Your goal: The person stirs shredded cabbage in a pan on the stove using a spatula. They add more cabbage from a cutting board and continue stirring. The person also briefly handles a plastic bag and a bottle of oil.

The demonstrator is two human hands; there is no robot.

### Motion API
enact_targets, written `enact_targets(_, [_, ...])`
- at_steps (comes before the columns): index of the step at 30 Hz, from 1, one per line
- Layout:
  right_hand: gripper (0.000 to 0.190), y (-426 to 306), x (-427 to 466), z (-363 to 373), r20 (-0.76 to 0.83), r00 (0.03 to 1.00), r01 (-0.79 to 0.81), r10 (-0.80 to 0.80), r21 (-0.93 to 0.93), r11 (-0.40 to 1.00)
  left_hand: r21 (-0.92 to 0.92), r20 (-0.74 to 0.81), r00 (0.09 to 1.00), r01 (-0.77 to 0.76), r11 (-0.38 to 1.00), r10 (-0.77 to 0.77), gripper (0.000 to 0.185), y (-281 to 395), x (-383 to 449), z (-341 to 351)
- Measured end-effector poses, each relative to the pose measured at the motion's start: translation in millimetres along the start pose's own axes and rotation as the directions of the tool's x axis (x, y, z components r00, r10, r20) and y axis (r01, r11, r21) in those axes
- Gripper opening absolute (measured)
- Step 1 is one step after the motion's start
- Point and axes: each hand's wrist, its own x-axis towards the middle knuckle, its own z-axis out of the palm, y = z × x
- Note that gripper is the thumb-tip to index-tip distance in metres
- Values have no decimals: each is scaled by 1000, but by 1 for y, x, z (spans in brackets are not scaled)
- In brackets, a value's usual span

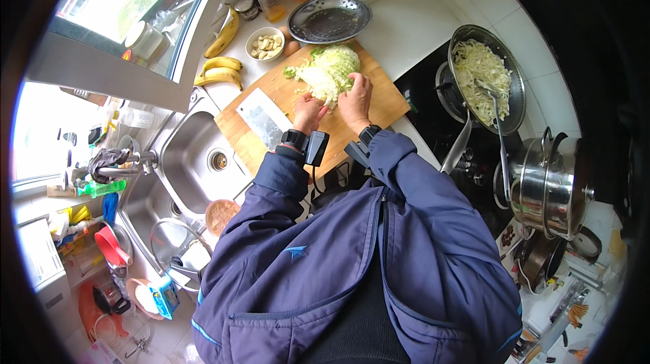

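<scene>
Shredded and partly cut cabbage lies heaped on a wooden cutting board. My right hand is at its near right side, fingers bent against the leaves. At the near left edge of the heap is my left hand, its fingers curled close to the cut pieces; whether it grips any is hidden. A cleaver rests flat on the left of the board, its blade wet, its handle not visible near my left wrist. Small cabbage scraps lie scattered around the heap.
A wok of shredded cabbage with a metal spatula sits on the stove at right, near a steel steamer pot. Left lies a double sink. Beyond the board are a garlic bowl, eggs, bananas and a dark metal plate.
</scene>
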Motion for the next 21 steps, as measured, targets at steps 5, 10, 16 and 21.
enact_targets(5, [43,0,1,2,99,995,-11,7,36,999,-25,37,998,53,998,-52,38,5,4,1])
enact_targets(10, [44,-3,-1,9,134,991,-26,22,28,999,55,76,996,46,997,-51,33,16,6,5])
enact_targets(16, [43,-16,-8,9,306,952,28,10,-118,993,51,212,977,22,998,-33,46,22,-4,0])
enact_targets(21, [37,-24,-14,8,232,962,153,-145,-17,988,-208,381,923,150,967,-61,53,16,-5,-7])
